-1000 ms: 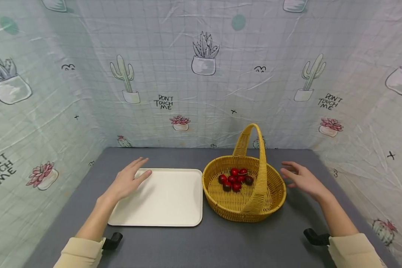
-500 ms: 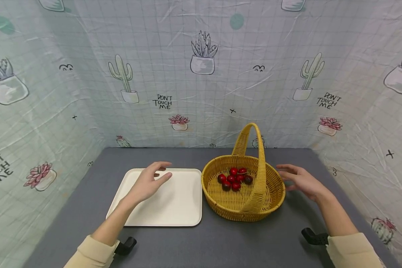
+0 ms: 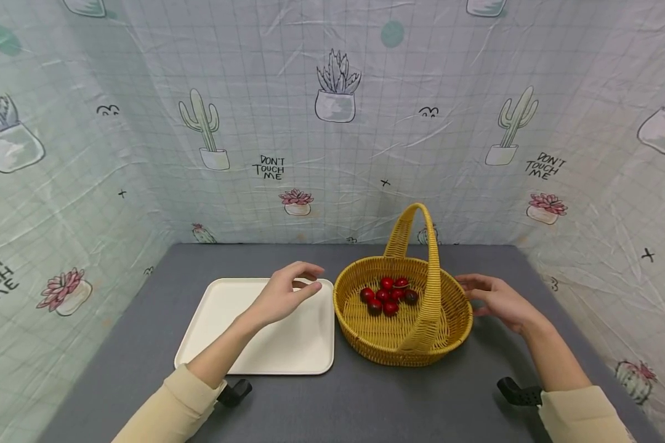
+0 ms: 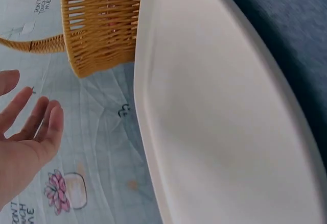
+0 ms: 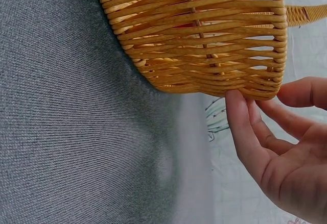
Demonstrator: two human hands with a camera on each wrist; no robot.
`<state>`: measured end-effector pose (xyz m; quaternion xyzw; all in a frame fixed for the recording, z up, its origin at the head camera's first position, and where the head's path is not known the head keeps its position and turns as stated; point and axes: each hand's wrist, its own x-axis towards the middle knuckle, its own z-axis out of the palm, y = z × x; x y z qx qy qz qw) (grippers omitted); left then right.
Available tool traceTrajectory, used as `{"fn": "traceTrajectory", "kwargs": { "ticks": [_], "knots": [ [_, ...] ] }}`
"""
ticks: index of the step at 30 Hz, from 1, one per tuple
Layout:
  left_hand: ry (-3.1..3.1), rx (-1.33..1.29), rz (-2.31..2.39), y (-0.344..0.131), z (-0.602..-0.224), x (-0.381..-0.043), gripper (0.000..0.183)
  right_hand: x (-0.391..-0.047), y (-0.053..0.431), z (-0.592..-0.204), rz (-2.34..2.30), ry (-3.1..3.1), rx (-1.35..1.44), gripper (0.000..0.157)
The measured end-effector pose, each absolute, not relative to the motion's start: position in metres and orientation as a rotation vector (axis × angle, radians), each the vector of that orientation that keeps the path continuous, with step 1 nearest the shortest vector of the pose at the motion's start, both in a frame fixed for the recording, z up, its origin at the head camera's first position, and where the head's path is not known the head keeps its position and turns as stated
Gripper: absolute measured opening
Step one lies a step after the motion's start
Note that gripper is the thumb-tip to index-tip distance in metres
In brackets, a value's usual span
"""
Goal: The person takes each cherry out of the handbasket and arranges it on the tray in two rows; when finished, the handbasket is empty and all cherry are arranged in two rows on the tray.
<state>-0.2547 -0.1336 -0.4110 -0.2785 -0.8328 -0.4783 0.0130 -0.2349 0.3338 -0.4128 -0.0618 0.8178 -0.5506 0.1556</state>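
A patterned cloth hangs behind the basket, and the grey counter spreads beneath it. The basket stands upright, its handle arching over the top. Just left of the basket lies a white tray; whether their edges touch, I can't tell.

My left hand has swung across from the far end of the tray and now hovers above the end closest to the basket, just short of it, fingers loosely bent and holding nothing. My right hand has edged in to the basket's right side, where my fingertips appear to touch the outer wall without wrapping round it. I take that to mean the basket is being steadied while my left hand draws near.

Red and dark cherries sit clustered on the basket's floor, left of its handle.
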Motion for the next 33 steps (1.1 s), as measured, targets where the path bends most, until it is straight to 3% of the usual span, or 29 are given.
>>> {"fn": "traceTrajectory", "kwargs": {
  "ticks": [23, 33],
  "knots": [
    [-2.595, -1.052, -1.640, -0.058, -0.408, -0.272, 0.023, -0.238, 0.342, -0.419, -1.588, 2.317, -0.195, 0.054],
    [-2.740, -1.064, -1.459, -0.038, -0.410, -0.283, 0.027, -0.238, 0.341, -0.420, -1.596, 2.306, -0.188, 0.054]
  ]
}}
